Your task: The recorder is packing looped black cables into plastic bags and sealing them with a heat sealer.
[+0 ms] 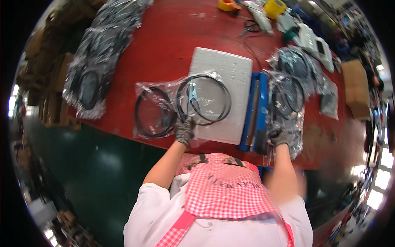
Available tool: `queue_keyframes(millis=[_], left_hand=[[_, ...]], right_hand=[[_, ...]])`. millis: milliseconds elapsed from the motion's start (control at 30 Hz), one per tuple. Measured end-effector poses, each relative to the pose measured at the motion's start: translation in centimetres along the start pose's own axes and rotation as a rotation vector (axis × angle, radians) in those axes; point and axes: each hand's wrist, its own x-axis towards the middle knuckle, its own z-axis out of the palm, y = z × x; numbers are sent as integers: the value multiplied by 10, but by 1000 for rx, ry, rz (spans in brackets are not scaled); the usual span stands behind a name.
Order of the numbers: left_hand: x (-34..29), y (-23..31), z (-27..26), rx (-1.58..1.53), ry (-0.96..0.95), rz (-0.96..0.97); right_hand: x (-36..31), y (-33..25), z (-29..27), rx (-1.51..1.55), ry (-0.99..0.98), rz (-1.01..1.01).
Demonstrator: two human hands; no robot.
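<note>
My left hand point(185, 131), in a grey glove, is closed on the near edge of a clear plastic bag with a coiled black cable point(227, 95) inside. This bag lies over a white foam board point(221, 61), and a blue clip-like part shows within the coil. Another bagged black coil point(140, 117) lies just left of that hand. My right hand point(279, 138), also gloved, has its fingers curled on the near part of the bagged cables point(293, 96) at the right. Between the hands stands a long blue bar-shaped device point(258, 108), probably a bag sealer.
A long pile of bagged coils point(96, 53) runs along the table's left side. At the far right are yellow tape rolls point(275, 8), a white device point(324, 53) and a brown cardboard box point(356, 88). The red table point(164, 45) ends just before my body.
</note>
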Motion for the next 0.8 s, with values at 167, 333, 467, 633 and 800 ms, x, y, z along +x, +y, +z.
queue_keyframes(millis=[167, 333, 467, 633, 800], left_hand=[[33, 105, -126, 847, 121, 231], [93, 133, -219, 978, 269, 445], [114, 135, -214, 1184, 461, 275], [104, 134, -145, 1440, 703, 854], [23, 93, 8, 414, -410, -247]], right_hand=[[-28, 22, 60, -408, 403, -68], [-2, -12, 53, -248, 435, -54], [-26, -57, 107, -363, 272, -357], [-115, -65, 249, -508, -310, -780], [-199, -8, 325, -502, -388, -768]])
